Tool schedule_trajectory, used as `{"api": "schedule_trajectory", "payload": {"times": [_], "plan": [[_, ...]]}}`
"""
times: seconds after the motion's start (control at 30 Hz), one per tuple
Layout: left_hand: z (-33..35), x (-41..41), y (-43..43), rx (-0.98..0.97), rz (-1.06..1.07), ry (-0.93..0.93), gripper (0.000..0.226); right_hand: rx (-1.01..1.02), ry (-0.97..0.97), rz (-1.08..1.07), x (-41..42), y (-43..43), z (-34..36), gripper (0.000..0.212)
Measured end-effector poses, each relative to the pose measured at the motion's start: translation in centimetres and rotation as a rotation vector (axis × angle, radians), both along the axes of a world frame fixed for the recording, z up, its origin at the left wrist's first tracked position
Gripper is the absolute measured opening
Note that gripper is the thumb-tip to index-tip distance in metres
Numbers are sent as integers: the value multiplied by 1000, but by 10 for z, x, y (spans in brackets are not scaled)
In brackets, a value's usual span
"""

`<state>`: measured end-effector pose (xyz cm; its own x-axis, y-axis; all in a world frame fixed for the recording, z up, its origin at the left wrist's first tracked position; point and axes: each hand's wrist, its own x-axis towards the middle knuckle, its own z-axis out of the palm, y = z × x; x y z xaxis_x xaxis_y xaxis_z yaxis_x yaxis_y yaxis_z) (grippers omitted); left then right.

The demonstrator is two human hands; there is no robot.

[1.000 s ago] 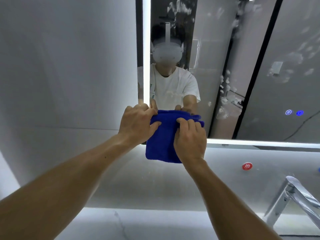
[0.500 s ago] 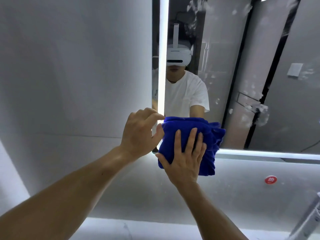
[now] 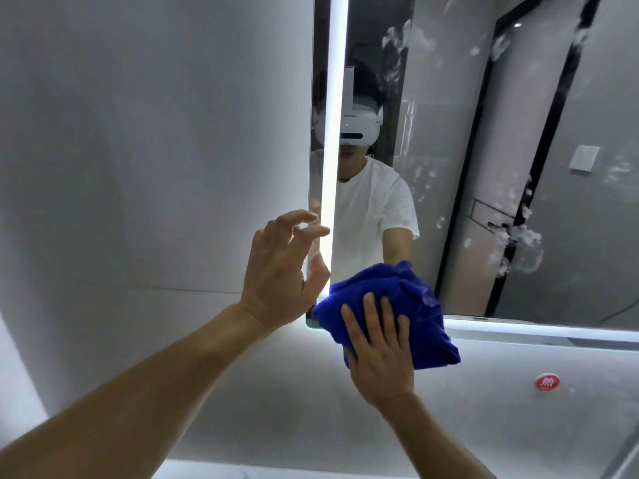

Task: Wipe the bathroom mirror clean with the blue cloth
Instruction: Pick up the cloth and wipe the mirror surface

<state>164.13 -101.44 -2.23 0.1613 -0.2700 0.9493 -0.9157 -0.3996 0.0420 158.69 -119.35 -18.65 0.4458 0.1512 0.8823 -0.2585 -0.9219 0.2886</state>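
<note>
Foam spatters [image 3: 518,247] dot the bathroom mirror [image 3: 560,188] — a thick clump low down near the reflected dark door frame, thinner flecks scattered higher up and off toward the right edge. None of it looks wiped yet, so I judge the cleaning proper is only about to start.

The blue cloth [image 3: 411,305] sits bunched at the mirror's lower left corner, lapping over the glowing strip along the bottom edge [image 3: 539,331] and hanging a little onto the wall below. The right hand [image 3: 380,354] lies flat on it, fingers spread and palm pressing, which pins the cloth against the surface rather than gripping it — a sensible hold for sweeping, since a broad palm spreads pressure across the wad.

The left hand [image 3: 280,271] holds nothing. Its fingers are loosely splayed and curled, hovering just beside the lit vertical strip [image 3: 333,167] at the mirror's left edge; whether a fingertip touches the glass I cannot tell. It seems placed there to stay clear of the cloth's path.

From this corner, the nearest heavy mess is up and to the right, so a stroke in that direction looks the natural next move. A red round sticker [image 3: 547,382] marks the wall below the mirror.
</note>
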Motion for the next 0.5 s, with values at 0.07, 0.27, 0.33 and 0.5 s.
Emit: {"api": "schedule_trajectory", "payload": {"times": [0.07,0.27,0.33,0.5], "plan": [[3,2,3,0,17,11,32,-7,7,-1,2,2,23,78],[19,12,15,-124,62,10,33,100,-156,36,26,27,143,68],[21,17,21,-150,89,4,33,119,-153,37,30,33,153,66],[12,23,20,-127,152,-1,47,-46,18,77,32,43,102,71]]}}
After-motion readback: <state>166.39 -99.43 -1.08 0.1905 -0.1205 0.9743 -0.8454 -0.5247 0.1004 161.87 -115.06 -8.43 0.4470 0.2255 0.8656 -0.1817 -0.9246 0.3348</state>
